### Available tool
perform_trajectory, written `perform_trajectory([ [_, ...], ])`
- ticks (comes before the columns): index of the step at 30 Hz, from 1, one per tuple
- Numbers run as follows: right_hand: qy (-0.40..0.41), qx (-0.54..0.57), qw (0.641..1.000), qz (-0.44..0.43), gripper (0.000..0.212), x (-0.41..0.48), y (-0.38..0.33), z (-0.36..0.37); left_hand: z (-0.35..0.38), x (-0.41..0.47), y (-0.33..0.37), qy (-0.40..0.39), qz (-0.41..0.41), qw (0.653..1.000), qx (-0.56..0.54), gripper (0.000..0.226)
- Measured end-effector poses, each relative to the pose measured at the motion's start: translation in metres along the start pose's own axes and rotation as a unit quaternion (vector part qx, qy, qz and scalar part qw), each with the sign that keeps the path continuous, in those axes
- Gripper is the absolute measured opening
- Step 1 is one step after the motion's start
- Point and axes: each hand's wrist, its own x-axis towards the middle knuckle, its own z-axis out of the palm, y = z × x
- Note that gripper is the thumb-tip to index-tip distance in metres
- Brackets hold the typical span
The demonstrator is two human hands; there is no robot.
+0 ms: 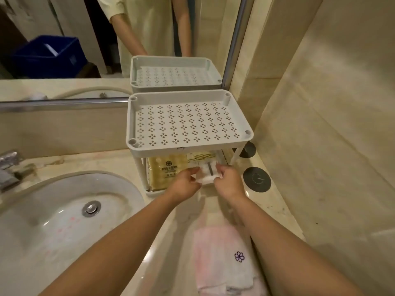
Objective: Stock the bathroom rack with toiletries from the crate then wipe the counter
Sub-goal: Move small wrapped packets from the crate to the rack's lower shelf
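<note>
Pinching a small white sachet [207, 175] between left hand [186, 183] and right hand [230, 182], holding it at the mouth of the lower shelf of the 2-tier rack [188, 146], just beside a yellow packet [162, 174] lying inside. Judging the stocking only partly done, seeing the top tray bare and the blue crate [49, 58] reflected in the mirror. Expecting the wiping of the counter [280, 206] to come last, going by the pink-and-white towel [222, 251] lying nearby.

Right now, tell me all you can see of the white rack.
The rack is pale plastic, two tiers, upright on the counter against the mirror. Its top tray has a raised rim, corner sockets and patterned holes, and is bare. Thin posts carry it above the lower tier, which holds yellow packets. Left hand and right hand hold a white packet at its front.
</note>
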Motion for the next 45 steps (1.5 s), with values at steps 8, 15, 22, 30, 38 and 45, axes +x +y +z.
perform_trajectory([
  [8, -0.041, -0.122, 0.991, -0.032, 0.054, 0.036, 0.014, 0.013, 0.013, 0.042, -0.001, -0.02, -0.065, 0.998, 0.005, 0.068],
  [15, -0.058, -0.25, 0.966, -0.042, 0.052, 0.041, 0.015, 0.014, 0.02, 0.05, -0.001, -0.033, -0.068, 0.997, 0.035, 0.062],
  [22, -0.019, -0.309, 0.949, -0.052, 0.046, 0.033, 0.021, 0.017, 0.022, 0.05, 0.002, -0.027, -0.049, 0.998, 0.005, 0.045],
  [30, -0.024, -0.328, 0.939, -0.1, 0.035, 0.026, 0.03, 0.015, 0.024, 0.048, 0.001, -0.035, -0.043, 0.989, 0.137, 0.053],
  [38, -0.041, -0.333, 0.939, -0.081, 0.043, 0.021, 0.035, 0.013, 0.027, 0.04, 0.003, -0.024, -0.022, 0.975, 0.22, 0.049],
  [45, -0.13, -0.35, 0.925, -0.07, 0.052, 0.015, 0.031, 0.012, 0.024, 0.029, 0.001, -0.032, -0.008, 0.981, 0.193, 0.057],
])
